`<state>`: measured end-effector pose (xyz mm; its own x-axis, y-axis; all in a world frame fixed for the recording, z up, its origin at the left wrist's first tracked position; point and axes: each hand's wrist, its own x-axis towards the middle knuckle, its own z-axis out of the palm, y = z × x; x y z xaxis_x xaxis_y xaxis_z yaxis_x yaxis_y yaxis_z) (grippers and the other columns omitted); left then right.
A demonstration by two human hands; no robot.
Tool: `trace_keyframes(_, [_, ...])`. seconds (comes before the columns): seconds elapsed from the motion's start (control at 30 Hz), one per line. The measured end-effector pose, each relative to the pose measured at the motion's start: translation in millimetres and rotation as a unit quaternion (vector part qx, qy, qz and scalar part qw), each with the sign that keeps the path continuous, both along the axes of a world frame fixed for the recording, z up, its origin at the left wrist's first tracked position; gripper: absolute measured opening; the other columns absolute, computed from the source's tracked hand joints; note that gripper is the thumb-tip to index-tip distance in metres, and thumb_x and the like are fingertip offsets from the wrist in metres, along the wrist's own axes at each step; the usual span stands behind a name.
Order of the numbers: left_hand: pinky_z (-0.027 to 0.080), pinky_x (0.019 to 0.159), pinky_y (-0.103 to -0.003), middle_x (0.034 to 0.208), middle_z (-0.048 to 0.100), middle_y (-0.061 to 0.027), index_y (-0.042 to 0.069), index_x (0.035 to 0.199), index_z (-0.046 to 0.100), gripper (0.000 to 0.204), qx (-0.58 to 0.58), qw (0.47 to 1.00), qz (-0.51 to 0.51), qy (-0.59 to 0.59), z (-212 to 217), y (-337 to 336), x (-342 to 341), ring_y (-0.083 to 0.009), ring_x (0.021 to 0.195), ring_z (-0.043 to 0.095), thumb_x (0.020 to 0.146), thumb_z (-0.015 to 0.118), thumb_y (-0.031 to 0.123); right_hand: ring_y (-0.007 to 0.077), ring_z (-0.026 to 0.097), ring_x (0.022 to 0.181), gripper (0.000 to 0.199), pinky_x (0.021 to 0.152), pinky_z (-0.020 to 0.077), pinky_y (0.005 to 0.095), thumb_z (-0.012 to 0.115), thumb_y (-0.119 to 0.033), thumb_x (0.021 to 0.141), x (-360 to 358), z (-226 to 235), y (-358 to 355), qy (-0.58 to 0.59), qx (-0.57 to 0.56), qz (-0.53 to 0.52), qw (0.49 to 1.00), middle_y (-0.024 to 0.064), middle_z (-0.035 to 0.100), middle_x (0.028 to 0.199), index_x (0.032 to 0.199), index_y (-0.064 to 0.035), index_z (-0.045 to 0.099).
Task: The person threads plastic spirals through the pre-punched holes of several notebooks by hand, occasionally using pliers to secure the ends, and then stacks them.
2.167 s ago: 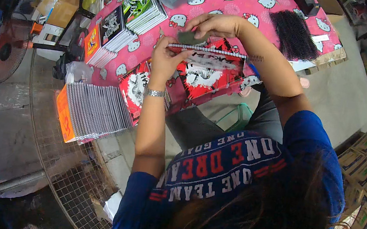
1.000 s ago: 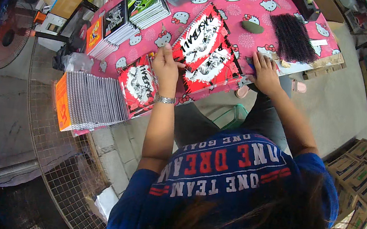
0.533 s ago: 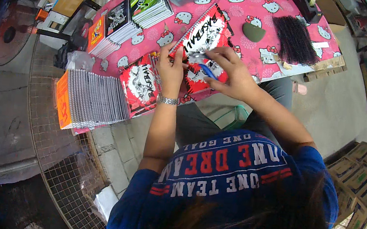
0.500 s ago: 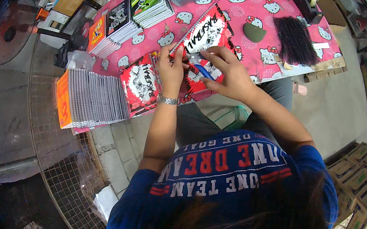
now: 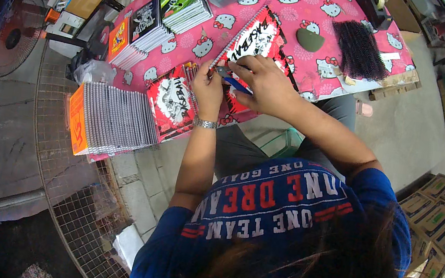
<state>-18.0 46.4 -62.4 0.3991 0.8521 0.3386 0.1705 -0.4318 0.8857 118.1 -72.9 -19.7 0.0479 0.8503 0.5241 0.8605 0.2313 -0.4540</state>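
A red-and-white spiral notebook (image 5: 258, 39) lies tilted on the pink patterned tablecloth in front of me. My left hand (image 5: 207, 87) pinches the near end of its coil edge between thumb and fingers. My right hand (image 5: 272, 88) is closed round blue-handled pliers (image 5: 237, 85). The metal jaws reach that same coil end, close to my left fingertips; whether they grip the wire is too small to tell. Left of my left hand lies a pile of matching red notebooks (image 5: 171, 102), its coil edges partly covered by the hand.
Stacked spiral notebooks (image 5: 118, 121) stand at the table's near left. More piles, with a green-covered stack (image 5: 186, 0), sit farther back. Black coils (image 5: 359, 50), a dark green piece (image 5: 310, 39) and a tape dispenser (image 5: 372, 7) occupy the right. Cartons (image 5: 438, 209) line the floor.
My right hand has shifted slightly left with the pliers, bringing their jaws up to the coil end. Its fingers have closed further round the handles. My left hand stays nearly in place.
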Motion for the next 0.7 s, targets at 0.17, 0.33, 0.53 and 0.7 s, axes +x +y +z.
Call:
trace_keyframes(0.17, [0.047, 0.058, -0.022, 0.088, 0.063, -0.0057, -0.006, 0.107, 0.063, 0.020, 0.112, 0.994, -0.001, 0.019, -11, 7, -8, -0.0087, 0.071, 0.058, 0.089, 0.054, -0.007, 0.0236, 0.062, 0.089, 0.047, 0.081, 0.0494, 0.0340, 0.069, -0.013, 0.081, 8, -18, 6, 0.284, -0.111, 0.099, 0.947, 0.0123, 0.064, 0.101, 0.125, -0.0025, 0.059])
trace_keyframes(0.33, [0.058, 0.053, -0.030, 0.101, 0.065, -0.0115, 0.000, 0.113, 0.061, 0.022, -0.105, 0.982, 0.078, -0.135, 11, -6, -40, -0.0177, 0.075, 0.066, 0.091, 0.058, 0.000, 0.0149, 0.063, 0.090, 0.045, 0.080, 0.0498, 0.0297, 0.070, -0.018, 0.084, 25, -17, -16, 0.490, -0.194, 0.108, 0.843, 0.0095, 0.065, 0.105, 0.125, -0.0042, 0.060])
trace_keyframes(0.53, [0.052, 0.049, -0.028, 0.099, 0.067, -0.0106, -0.001, 0.114, 0.060, 0.027, -0.166, 0.937, 0.265, -0.155, -16, 17, -192, -0.0204, 0.078, 0.066, 0.092, 0.063, 0.015, 0.0374, 0.060, 0.100, 0.044, 0.085, 0.0490, 0.0423, 0.074, -0.025, 0.074, 110, -105, -71, 0.218, -0.153, -0.180, 0.947, 0.0190, 0.060, 0.105, 0.112, -0.0057, 0.063])
trace_keyframes(0.7, [0.051, 0.078, -0.043, 0.094, 0.065, -0.0167, -0.003, 0.110, 0.064, 0.039, 0.113, 0.833, 0.365, 0.400, -68, 18, -240, -0.0363, 0.086, 0.064, 0.081, 0.073, 0.022, 0.0380, 0.055, 0.098, 0.043, 0.085, 0.0463, 0.0484, 0.075, -0.032, 0.072, 160, -151, -42, -0.073, -0.061, -0.274, 0.957, 0.0165, 0.059, 0.101, 0.103, -0.0054, 0.063])
